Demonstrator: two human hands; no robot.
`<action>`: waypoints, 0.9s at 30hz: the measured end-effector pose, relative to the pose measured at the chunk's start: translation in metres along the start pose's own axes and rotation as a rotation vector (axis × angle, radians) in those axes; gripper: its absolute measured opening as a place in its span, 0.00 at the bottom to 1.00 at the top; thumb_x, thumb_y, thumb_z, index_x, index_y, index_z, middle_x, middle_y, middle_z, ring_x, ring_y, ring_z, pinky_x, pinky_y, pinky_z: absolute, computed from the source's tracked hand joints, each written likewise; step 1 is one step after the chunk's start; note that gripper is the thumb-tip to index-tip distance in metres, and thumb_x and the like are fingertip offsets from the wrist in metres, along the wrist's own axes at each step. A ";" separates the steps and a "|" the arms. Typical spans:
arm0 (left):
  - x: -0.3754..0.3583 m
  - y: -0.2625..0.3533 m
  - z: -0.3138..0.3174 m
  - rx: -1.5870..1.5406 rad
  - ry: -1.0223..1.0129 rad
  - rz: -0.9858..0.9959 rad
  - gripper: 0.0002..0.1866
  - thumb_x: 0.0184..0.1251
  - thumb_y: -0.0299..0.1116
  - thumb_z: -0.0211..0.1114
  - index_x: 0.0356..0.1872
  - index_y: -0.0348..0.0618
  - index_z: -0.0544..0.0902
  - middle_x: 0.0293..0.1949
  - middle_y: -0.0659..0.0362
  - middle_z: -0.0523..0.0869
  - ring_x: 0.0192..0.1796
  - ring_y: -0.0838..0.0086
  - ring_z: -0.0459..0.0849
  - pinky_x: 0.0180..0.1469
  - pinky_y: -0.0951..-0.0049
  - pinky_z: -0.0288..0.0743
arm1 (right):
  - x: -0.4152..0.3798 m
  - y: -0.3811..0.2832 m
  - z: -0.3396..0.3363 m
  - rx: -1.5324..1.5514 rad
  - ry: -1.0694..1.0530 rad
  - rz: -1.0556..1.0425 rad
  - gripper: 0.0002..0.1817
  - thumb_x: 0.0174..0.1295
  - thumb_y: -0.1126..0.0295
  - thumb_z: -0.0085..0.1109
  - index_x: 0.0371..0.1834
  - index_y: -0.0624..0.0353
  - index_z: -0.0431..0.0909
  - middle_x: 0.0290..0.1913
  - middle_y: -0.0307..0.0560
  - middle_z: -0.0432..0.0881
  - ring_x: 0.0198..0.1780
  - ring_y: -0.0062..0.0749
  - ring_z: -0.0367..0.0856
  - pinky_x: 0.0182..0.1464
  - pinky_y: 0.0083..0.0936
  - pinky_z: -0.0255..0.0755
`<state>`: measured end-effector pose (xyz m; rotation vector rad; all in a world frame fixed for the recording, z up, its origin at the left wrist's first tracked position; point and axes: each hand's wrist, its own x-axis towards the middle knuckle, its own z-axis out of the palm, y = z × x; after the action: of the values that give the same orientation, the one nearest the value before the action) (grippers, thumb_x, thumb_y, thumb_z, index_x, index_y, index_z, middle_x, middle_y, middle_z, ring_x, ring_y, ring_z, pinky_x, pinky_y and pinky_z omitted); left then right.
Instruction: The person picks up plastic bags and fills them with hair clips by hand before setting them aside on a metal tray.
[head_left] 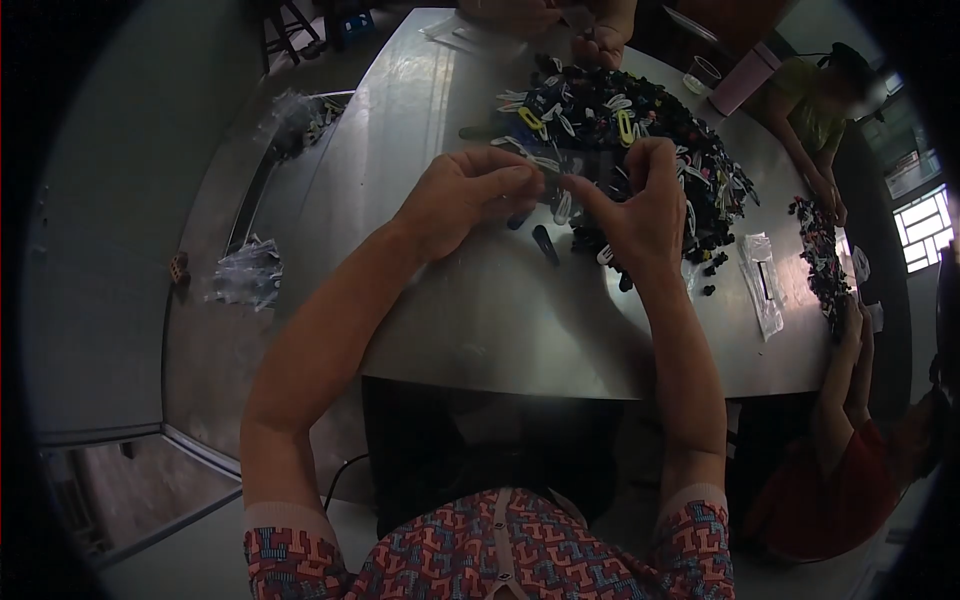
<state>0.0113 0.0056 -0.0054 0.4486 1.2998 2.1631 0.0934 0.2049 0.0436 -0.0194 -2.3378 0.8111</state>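
Note:
Over the near edge of a pile of hair clips (690,150), my left hand (465,195) is closed in a pinch. Its fingertips hold what looks like a small clear plastic bag (590,165), though the film is faint against the dark pile. To the right, my right hand (645,215) has its thumb stretched toward the left fingertips and its index finger raised apart from it. The other right fingers are partly hidden. Below the hands, a dark snap hair clip (545,243) lies on the metal table (480,330). Yellow and white clips show among the black ones.
Across the table is another person's hand (600,45). Two people sit at the right by a smaller pile (825,260). A clear packet (762,285), a pink box (745,78) and a clear cup (702,75) stand or lie on the table. Plastic bags (250,272) lie at left.

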 end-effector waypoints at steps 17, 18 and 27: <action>0.000 -0.003 0.002 0.053 0.041 0.041 0.11 0.69 0.30 0.69 0.48 0.33 0.85 0.43 0.53 0.89 0.45 0.73 0.88 0.51 0.76 0.83 | 0.001 0.021 0.011 0.279 -0.272 0.023 0.10 0.68 0.68 0.64 0.44 0.64 0.85 0.36 0.41 0.87 0.38 0.17 0.82 0.43 0.15 0.74; 0.000 -0.003 0.003 0.061 0.055 0.039 0.11 0.70 0.30 0.68 0.48 0.33 0.85 0.43 0.54 0.89 0.45 0.74 0.88 0.50 0.77 0.83 | 0.001 0.018 0.009 0.279 -0.273 0.023 0.10 0.68 0.68 0.64 0.44 0.64 0.85 0.36 0.41 0.87 0.38 0.17 0.82 0.43 0.15 0.74; -0.002 0.008 -0.002 0.207 -0.043 0.039 0.17 0.71 0.28 0.66 0.58 0.35 0.80 0.53 0.52 0.87 0.56 0.70 0.86 0.61 0.71 0.80 | 0.000 0.006 0.002 0.597 -0.556 0.304 0.08 0.69 0.72 0.63 0.46 0.63 0.79 0.39 0.43 0.87 0.30 0.16 0.82 0.32 0.15 0.78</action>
<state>0.0095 0.0003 0.0003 0.6040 1.5089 2.0464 0.0907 0.2085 0.0391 0.1240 -2.5146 1.8352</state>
